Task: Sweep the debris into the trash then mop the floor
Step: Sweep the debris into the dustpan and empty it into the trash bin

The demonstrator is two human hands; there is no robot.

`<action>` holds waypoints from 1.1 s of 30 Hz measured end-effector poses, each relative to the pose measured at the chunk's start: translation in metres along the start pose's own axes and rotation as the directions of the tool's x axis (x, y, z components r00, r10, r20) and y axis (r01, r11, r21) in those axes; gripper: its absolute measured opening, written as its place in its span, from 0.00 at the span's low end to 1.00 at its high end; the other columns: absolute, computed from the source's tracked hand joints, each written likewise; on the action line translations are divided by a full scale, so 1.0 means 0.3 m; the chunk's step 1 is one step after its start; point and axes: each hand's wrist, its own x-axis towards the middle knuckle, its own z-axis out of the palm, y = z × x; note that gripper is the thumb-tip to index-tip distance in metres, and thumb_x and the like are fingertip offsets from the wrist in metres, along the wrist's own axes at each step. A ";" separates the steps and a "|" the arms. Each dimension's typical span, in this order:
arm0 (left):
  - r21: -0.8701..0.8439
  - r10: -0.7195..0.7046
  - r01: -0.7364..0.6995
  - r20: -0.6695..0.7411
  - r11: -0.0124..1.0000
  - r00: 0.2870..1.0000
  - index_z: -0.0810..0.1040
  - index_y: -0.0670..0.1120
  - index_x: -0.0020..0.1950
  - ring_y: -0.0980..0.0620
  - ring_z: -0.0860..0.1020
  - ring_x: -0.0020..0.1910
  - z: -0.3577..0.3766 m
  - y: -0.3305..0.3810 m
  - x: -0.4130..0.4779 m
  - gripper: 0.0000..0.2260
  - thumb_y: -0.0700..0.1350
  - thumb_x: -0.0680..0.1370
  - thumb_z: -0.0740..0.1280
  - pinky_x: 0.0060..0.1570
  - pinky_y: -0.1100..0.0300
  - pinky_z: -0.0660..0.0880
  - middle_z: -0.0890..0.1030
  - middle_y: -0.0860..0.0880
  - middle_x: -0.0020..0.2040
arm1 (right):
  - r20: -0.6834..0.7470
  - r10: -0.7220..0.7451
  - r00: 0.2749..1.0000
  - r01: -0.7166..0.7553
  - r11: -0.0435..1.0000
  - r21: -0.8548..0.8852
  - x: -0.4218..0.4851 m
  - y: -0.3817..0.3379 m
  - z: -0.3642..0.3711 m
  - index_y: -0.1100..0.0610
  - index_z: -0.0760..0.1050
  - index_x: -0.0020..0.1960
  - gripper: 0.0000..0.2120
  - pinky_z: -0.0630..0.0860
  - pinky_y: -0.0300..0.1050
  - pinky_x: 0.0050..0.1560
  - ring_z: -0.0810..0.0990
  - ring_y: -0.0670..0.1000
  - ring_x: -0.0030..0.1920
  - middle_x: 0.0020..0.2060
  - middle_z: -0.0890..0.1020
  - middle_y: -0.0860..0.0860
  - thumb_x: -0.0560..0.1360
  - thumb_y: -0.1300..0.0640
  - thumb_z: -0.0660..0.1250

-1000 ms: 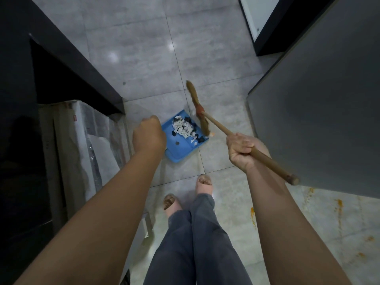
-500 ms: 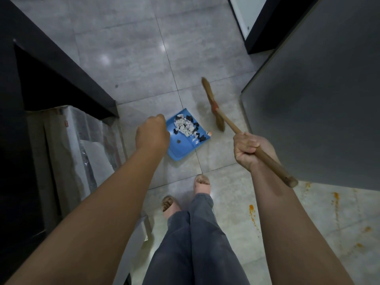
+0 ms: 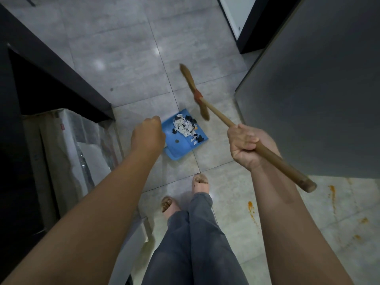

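Debris (image 3: 186,126) sits heaped in the blue dustpan (image 3: 181,147), white and black scraps riding toward its far edge. Left hand (image 3: 148,135) is fisted over the pan's near side, presumably on a handle hidden beneath it, keeping the pan level so nothing spills. Right hand (image 3: 244,145) wraps tight around the broom (image 3: 216,112) handle, its head clear of the tiles. Orange stains (image 3: 251,208) on the floor (image 3: 115,50) await the mop; no trash bin in view.
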 end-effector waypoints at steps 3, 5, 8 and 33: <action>-0.007 -0.018 0.018 0.014 1.000 1.000 0.74 0.39 0.51 0.39 0.77 0.46 0.004 0.006 -0.013 0.05 0.37 0.77 0.63 0.42 0.50 0.73 0.78 0.40 0.49 | -0.024 -0.027 0.999 0.025 0.997 -0.078 0.011 -0.018 0.013 0.59 0.66 0.39 0.17 0.58 0.31 0.12 0.63 0.42 0.14 0.19 0.65 0.47 0.84 0.60 0.47; -0.016 -0.033 0.033 0.022 0.999 0.999 0.75 0.39 0.51 0.39 0.77 0.47 0.006 0.011 -0.012 0.05 0.36 0.76 0.63 0.43 0.50 0.74 0.78 0.40 0.49 | -0.064 -0.040 0.997 0.032 0.993 -0.117 0.064 -0.026 0.006 0.57 0.65 0.38 0.16 0.57 0.31 0.13 0.62 0.42 0.14 0.19 0.64 0.47 0.84 0.59 0.48; -0.020 -0.039 0.040 0.045 0.999 0.998 0.74 0.39 0.51 0.40 0.77 0.47 0.006 0.026 0.005 0.06 0.36 0.75 0.63 0.41 0.52 0.72 0.78 0.40 0.50 | -0.144 -0.030 0.989 -0.004 0.973 -0.232 0.179 -0.004 -0.042 0.54 0.61 0.37 0.17 0.56 0.32 0.13 0.61 0.42 0.14 0.17 0.63 0.46 0.84 0.58 0.47; -0.343 -0.282 0.213 -0.164 0.915 0.945 0.74 0.43 0.48 0.49 0.72 0.38 0.009 0.038 -0.424 0.03 0.37 0.76 0.64 0.35 0.56 0.67 0.78 0.44 0.45 | -0.272 0.242 0.932 -0.334 0.864 -0.377 -0.059 0.273 -0.243 0.55 0.63 0.36 0.18 0.55 0.32 0.12 0.61 0.43 0.13 0.17 0.62 0.46 0.84 0.57 0.47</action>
